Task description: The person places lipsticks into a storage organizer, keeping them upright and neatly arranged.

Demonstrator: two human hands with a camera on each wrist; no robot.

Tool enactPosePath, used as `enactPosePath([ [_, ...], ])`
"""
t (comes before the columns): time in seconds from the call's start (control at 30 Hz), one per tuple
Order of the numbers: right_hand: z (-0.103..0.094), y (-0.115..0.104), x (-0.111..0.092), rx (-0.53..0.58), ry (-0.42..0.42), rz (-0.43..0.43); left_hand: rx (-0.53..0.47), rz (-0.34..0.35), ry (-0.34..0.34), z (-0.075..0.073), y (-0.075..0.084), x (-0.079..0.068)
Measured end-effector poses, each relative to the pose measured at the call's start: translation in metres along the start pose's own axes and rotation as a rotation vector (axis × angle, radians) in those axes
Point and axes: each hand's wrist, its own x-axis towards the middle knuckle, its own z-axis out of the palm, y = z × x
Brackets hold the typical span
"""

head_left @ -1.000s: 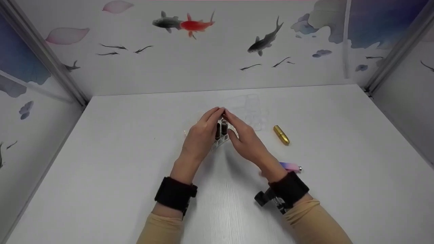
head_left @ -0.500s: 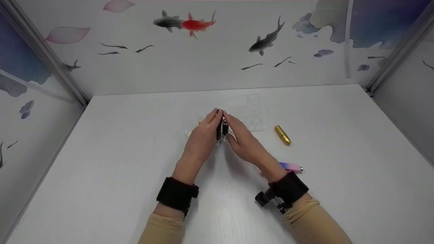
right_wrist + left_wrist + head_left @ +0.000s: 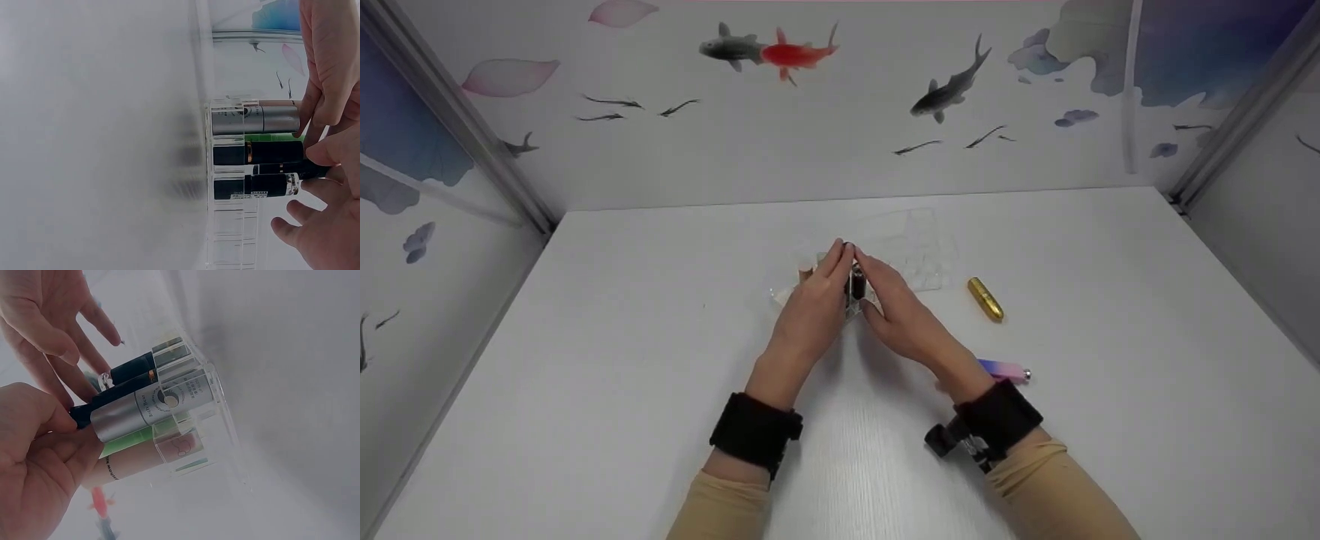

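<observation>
A clear lipstick holder (image 3: 228, 225) stands upright on the white table, with several lipstick tubes in its slots. Among them are a silver tube (image 3: 121, 419), a pale pink tube (image 3: 126, 467), a green one (image 3: 129, 441) and a black tube with a gold band (image 3: 275, 152). My left hand (image 3: 810, 307) is at the holder's left, thumb and fingers pinching the top of a black lipstick (image 3: 84, 413) that sticks out further than its neighbours. On the other side, my right hand (image 3: 907, 315) has its fingers extended around the tube tops. Both hands' fingertips meet above the holder.
Right of the hands lie a gold tube (image 3: 985, 300) and a pink-and-blue tube (image 3: 1005, 370), partly behind the right wrist. A transparent plastic tray (image 3: 926, 247) lies behind the holder. A wall with painted fish (image 3: 799, 55) closes the table's far side.
My left hand has shifted slightly right, covering more of the black lipstick on its side, while a brownish tube top has come into view behind it. The right hand stays nearly in place.
</observation>
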Motion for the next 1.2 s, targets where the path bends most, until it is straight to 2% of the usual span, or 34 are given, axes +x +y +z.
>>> enactPosePath([
  [0.33, 0.0006, -0.0005, 0.0009, 0.01, 0.02, -0.049, -0.04, -0.026, 0.02, -0.0009, 0.0005, 0.0],
  [0.6, 0.0019, 0.0019, -0.0003, 0.008, -0.005, -0.056, -0.049, -0.075, -0.06, 0.0013, 0.0002, 0.0005],
  [0.93, 0.0014, 0.001, -0.0004, 0.011, -0.069, -0.023, -0.008, -0.038, -0.058, 0.0057, -0.0015, -0.0012],
  [1.2, -0.0039, -0.0003, -0.0019, 0.016, -0.053, -0.053, 0.0, -0.04, -0.069, 0.0038, 0.0001, -0.0014],
])
